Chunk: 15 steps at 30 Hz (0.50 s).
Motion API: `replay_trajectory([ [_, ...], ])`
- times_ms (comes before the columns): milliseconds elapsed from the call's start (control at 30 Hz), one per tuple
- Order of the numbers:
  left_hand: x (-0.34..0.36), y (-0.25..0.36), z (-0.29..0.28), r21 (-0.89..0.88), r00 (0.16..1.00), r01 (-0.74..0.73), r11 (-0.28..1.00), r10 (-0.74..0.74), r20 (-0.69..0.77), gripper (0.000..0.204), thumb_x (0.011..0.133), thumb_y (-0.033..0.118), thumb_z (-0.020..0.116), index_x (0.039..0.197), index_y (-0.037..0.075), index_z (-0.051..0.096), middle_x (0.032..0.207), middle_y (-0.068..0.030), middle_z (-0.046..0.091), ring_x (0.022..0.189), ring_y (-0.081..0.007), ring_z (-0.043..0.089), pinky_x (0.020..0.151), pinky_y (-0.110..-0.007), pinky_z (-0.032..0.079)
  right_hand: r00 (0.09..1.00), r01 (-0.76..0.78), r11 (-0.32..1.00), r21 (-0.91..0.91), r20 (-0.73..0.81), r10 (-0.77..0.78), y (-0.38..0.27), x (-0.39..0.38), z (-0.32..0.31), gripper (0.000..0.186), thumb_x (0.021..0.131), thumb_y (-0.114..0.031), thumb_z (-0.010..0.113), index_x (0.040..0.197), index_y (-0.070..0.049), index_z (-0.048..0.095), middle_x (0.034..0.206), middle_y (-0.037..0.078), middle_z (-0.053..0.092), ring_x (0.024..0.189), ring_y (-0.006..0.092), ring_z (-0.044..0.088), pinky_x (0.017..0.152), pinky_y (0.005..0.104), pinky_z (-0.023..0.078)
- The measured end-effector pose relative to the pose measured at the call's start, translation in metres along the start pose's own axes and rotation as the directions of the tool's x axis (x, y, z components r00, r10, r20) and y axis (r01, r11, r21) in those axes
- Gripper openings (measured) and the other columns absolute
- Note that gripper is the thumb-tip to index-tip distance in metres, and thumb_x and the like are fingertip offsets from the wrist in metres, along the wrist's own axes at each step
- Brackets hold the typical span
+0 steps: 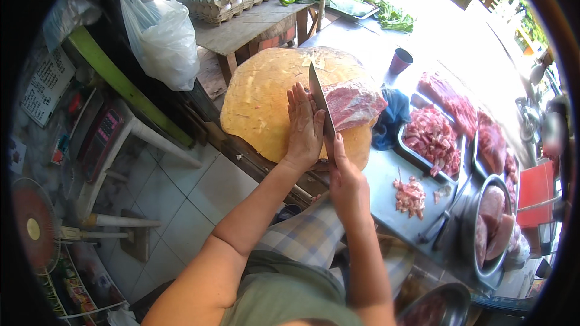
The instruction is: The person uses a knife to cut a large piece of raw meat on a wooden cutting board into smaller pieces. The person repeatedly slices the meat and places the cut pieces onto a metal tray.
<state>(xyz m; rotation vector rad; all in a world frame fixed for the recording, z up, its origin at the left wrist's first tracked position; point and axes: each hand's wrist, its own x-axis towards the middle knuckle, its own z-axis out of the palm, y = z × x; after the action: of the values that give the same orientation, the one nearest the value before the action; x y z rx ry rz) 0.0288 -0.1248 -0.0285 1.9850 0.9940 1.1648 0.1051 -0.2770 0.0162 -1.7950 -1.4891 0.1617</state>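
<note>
Near the right edge of the rounded yellow wooden chopping block (260,96) lies a pink, fat-streaked slab of raw meat (356,105), probably heavy, soft and slippery, best held by its broad top. The right hand's (348,176) grip wraps the long steel knife (322,101); the left hand (305,133) lies flat, fingers extended, beside the blade.

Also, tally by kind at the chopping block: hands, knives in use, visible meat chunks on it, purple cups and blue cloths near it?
Hands: 2 (left hand, right hand)
Knife in use: 1
Meat chunk on the chopping block: 1
Purple cup: 1
Blue cloth: 1
Total: 6
</note>
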Motion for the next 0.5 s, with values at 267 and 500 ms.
replay_trajectory([
  [267,0.003,0.0,-0.001,0.045,0.999,0.034,0.998,-0.033,-0.007,0.075,0.112,0.04,0.038,0.164,-0.002,0.003,0.169,-0.0295,0.013,0.157,-0.0491,0.004,0.128,-0.054,0.007,0.999,-0.044,0.993,-0.111,0.022,0.047,0.002,-0.046,-0.003,0.065,0.097,-0.006,0.064,0.158,-0.019,0.045,0.081,0.016,0.063,0.069,0.0361,0.066,0.064,0.0486,0.054],
  [500,0.011,0.024,-0.031,0.23,0.992,0.068,0.971,-0.041,-0.12,0.048,0.102,0.022,0.062,0.14,-0.004,0.049,0.15,-0.027,0.046,0.137,-0.0382,0.052,0.108,-0.049,0.045,0.991,-0.096,0.992,-0.077,0.086,0.103,0.003,-0.092,-0.025,0.066,0.096,-0.004,0.064,0.157,-0.02,0.046,0.077,0.014,0.06,0.066,0.0331,0.064,0.062,0.0462,0.053],
])
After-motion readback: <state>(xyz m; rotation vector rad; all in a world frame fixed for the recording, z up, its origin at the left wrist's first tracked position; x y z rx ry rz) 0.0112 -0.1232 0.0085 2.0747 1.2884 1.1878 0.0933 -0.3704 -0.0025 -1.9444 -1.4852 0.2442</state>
